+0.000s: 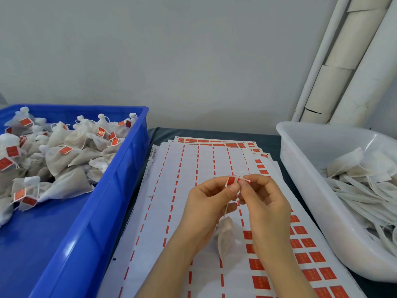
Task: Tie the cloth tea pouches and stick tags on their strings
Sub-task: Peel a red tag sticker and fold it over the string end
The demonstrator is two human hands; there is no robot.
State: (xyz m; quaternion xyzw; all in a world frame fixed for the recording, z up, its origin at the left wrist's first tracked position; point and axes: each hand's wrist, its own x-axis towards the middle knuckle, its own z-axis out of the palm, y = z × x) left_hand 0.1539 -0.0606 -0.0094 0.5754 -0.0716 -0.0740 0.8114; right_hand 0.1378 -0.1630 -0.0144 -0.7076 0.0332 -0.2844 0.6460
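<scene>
Left hand and right hand pinch a tag; the pouch hangs over sheets, between blue bin and white bin.

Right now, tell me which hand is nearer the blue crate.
Left. The left hand pinches the red tag on the side facing the blue crate; the right hand pinches the same tag from the far side, closer to the white tub.
</scene>
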